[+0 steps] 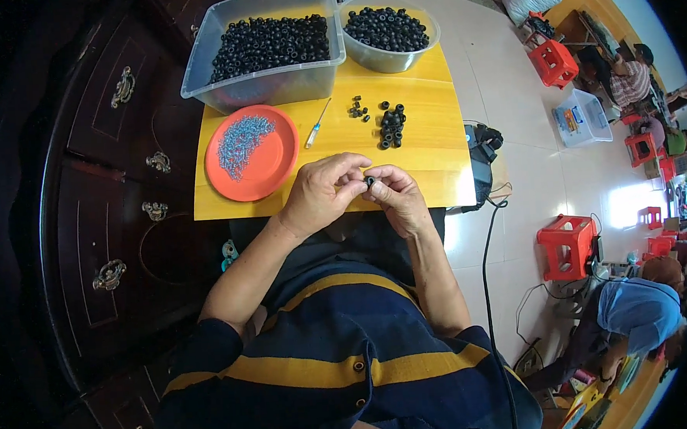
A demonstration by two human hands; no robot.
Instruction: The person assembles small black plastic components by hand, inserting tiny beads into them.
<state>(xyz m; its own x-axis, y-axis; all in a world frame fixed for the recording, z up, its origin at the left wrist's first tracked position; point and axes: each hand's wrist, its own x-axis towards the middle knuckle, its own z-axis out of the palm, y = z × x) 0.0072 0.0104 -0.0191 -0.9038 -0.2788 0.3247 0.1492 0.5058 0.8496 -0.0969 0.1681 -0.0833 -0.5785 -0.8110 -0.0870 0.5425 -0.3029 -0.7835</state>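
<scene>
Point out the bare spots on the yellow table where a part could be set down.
Bare wood lies on the yellow wooden table right of the stacked black rings, and in a strip between the orange round plate and the small screwdriver. The back edge is crowded by the clear plastic bin and clear bowl. The left hand and right hand fill the near edge.

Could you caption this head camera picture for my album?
Left hand and right hand pinch a small black ring over a yellow wooden table.
</scene>
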